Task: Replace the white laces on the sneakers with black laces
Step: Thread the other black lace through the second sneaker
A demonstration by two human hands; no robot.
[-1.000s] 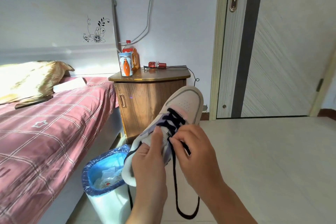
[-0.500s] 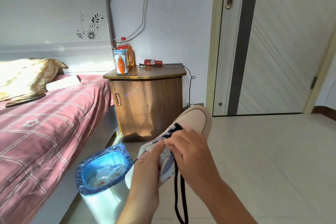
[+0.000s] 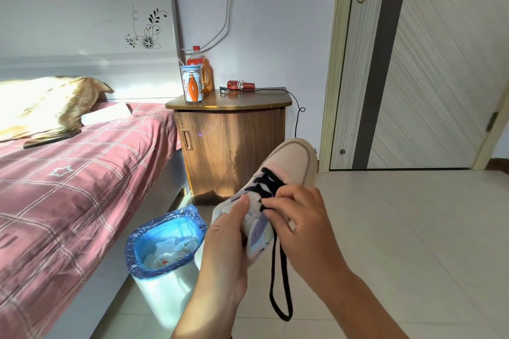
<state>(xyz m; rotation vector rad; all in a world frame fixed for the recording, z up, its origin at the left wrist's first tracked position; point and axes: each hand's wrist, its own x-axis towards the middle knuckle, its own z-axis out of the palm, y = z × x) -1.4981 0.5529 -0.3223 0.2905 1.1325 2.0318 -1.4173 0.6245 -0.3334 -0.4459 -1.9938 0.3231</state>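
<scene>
Sneaker (image 3: 286, 165) held in the air, toe pointing away, above the floor (image 3: 399, 228) beside a blue-lined bin (image 3: 165, 245); left hand (image 3: 225, 250) grasping its heel end, thumb on the tongue; right hand (image 3: 305, 226) pinching the black lace (image 3: 278, 278), whose loop hangs below

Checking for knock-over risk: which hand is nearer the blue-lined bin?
Left. The left hand grips the sneaker just right of the bin; the right hand is farther right, at the black lace.
</scene>
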